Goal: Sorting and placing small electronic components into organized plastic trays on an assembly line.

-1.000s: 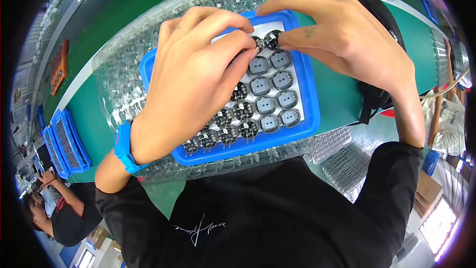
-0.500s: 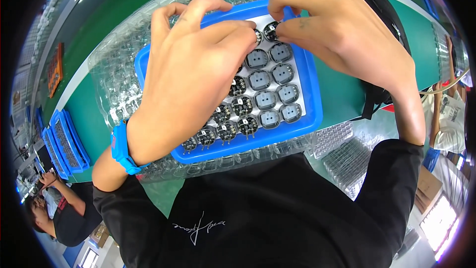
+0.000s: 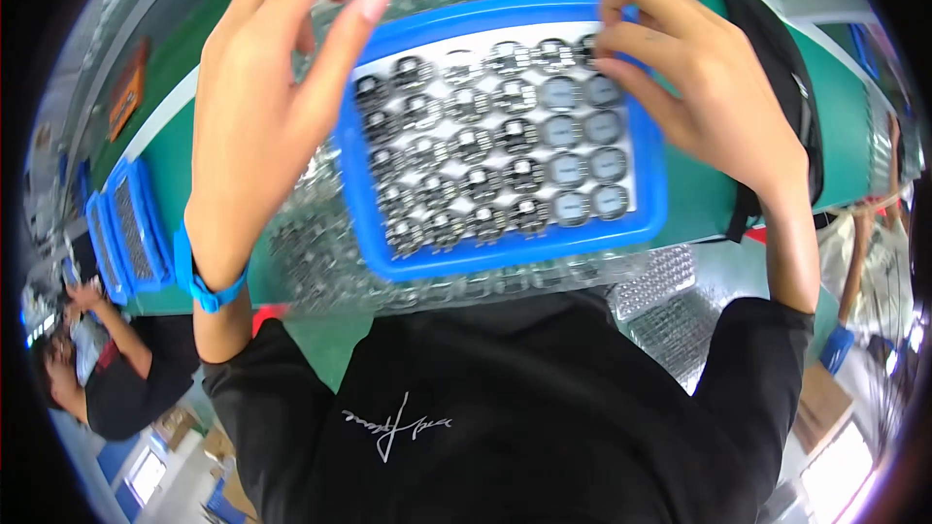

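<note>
A blue tray (image 3: 505,15) with a white insert lies before me, holding rows of small round modules. Most show black circuit boards with thin metal pins; several in the two right columns show smooth grey faces, such as this grey-faced module (image 3: 568,170). My right hand (image 3: 704,78) is over the tray's far right corner, thumb and fingertips closed at the edge of a round black circuit module (image 3: 586,49). Raised beyond the tray's left rim, my left hand (image 3: 267,97) has its thumb and fingers apart and nothing visible between them. Motion blurs it and the modules slightly.
Clear plastic blister trays (image 3: 320,272) lie beneath the blue tray on the green table (image 3: 694,180). A black bag (image 3: 777,68) lies to the right. Further blue trays (image 3: 136,223) stand at the left, near another person (image 3: 141,378). Blister trays (image 3: 670,320) are stacked below the table edge.
My left hand has moved left off the tray, uncovering the modules on that side, and its fingers have parted. The right hand stays at the far right corner. The tray appears farther right.
</note>
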`<action>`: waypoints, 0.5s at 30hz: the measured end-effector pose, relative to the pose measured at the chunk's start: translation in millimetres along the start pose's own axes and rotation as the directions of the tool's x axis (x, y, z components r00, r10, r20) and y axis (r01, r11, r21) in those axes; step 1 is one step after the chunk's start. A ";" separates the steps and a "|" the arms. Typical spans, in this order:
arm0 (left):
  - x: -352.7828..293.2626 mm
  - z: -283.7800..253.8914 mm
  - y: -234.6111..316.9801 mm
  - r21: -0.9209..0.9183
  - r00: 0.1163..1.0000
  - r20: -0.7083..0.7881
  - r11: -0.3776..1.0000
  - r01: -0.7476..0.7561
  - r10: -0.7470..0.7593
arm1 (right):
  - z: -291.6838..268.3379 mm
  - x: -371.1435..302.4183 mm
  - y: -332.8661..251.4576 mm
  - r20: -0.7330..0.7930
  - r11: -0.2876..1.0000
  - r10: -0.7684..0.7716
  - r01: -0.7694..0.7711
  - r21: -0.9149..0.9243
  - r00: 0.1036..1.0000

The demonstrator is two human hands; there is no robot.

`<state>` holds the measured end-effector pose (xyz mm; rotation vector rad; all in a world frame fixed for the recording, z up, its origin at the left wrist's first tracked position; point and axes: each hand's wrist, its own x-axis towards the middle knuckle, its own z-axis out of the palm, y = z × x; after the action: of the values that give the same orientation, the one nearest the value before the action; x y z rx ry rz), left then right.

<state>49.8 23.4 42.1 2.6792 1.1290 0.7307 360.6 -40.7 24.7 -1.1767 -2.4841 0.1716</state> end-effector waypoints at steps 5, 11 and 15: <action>-63.3 -0.5 -24.7 -0.354 0.910 0.190 0.839 0.414 -0.369 | 3.7 -8.3 -2.3 0.008 0.992 0.124 -0.124 -0.015 0.992; -60.6 4.3 -3.0 -0.566 0.837 0.373 0.617 0.547 -0.400 | 9.9 -8.0 -1.6 0.038 0.968 0.243 -0.245 0.053 0.969; -68.7 -1.5 -20.5 -0.608 0.853 0.375 0.598 0.523 -0.364 | 13.1 0.7 -8.4 0.040 0.961 0.271 -0.273 0.042 0.962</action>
<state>-5.2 -10.6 11.0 1.6870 1.1091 0.5880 349.0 -44.9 15.2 -1.5028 -2.3222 0.3252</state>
